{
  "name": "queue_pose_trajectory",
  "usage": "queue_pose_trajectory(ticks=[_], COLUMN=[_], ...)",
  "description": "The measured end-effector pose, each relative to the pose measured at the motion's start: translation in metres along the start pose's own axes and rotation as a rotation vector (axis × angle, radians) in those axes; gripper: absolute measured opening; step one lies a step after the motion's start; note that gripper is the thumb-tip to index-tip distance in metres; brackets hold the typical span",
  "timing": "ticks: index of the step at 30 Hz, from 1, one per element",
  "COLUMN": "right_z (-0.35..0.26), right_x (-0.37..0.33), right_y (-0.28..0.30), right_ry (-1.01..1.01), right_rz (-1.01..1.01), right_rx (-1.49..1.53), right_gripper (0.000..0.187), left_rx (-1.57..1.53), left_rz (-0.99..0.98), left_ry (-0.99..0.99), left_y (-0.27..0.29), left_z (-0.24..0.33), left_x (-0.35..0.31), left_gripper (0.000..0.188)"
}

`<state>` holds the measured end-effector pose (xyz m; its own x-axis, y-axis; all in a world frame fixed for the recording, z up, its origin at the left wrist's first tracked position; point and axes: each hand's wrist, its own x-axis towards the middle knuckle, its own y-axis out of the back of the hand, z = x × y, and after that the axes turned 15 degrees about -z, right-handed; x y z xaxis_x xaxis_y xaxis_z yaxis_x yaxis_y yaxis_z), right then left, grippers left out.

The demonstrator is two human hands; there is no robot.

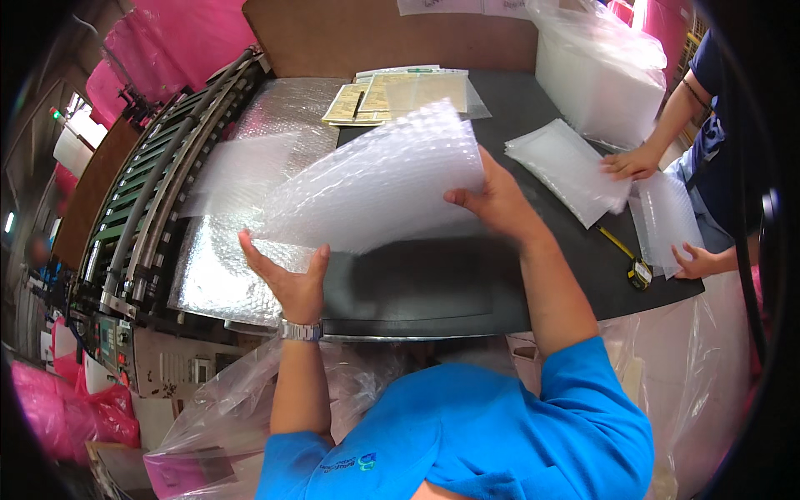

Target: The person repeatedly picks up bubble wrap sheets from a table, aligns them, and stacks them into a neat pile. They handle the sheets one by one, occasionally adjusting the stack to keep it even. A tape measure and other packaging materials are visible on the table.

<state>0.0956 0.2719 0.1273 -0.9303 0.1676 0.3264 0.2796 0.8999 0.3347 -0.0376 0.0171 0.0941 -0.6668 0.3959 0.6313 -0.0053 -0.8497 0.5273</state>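
A curved bundle of clear bubble-wrap sheets (375,187) is raised above the dark table. My right hand (498,200) grips its right end, thumb on the near face and the other fingers hidden behind. Beside the lower left corner, my left hand (292,279) is open, thumb and fingers spread; whether it touches the plastic I cannot tell. Under and left of the bundle, bubble wrap (225,279) covers the table's left part, with a loose translucent sheet (242,162) on it.
A roller machine (158,183) borders the table (408,283) on the left. Papers (346,104) and a pen lie at the back. At right, a co-worker's hands (635,162) handle bubble-wrap pieces (567,162) near a tape measure (639,275). Behind stands a large plastic-wrapped stack (596,79).
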Motion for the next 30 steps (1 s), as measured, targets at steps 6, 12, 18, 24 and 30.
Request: queue_pose_trajectory(ticks=[6,12,18,24,30], right_z=[-0.081,-0.039,0.084,0.098,0.102], right_x=[0.004,0.016,0.012,0.004,-0.001], right_y=[-0.003,-0.003,-0.038,-0.058,-0.052], right_ry=[0.337,0.377,0.014,-0.090,-0.198], right_rz=[-0.210,0.350,-0.063,-0.005,-0.063], right_rx=[-0.749,-0.428,0.376,0.276,0.076], right_gripper=[0.034,0.078,0.089,0.082,0.065], left_rx=[0.183,-0.721,-0.685,-0.588,-0.310], left_rz=[-0.311,-0.178,-0.345,-0.089,0.095], left_ry=[-0.137,0.050,0.178,0.190,0.135], left_y=[0.036,0.024,-0.015,-0.018,0.008], left_z=[0.037,0.030,-0.008,-0.011,-0.008], left_x=[0.016,-0.003,-0.037,-0.038,-0.020], left_gripper=[0.080,0.046,0.044,0.035,0.031])
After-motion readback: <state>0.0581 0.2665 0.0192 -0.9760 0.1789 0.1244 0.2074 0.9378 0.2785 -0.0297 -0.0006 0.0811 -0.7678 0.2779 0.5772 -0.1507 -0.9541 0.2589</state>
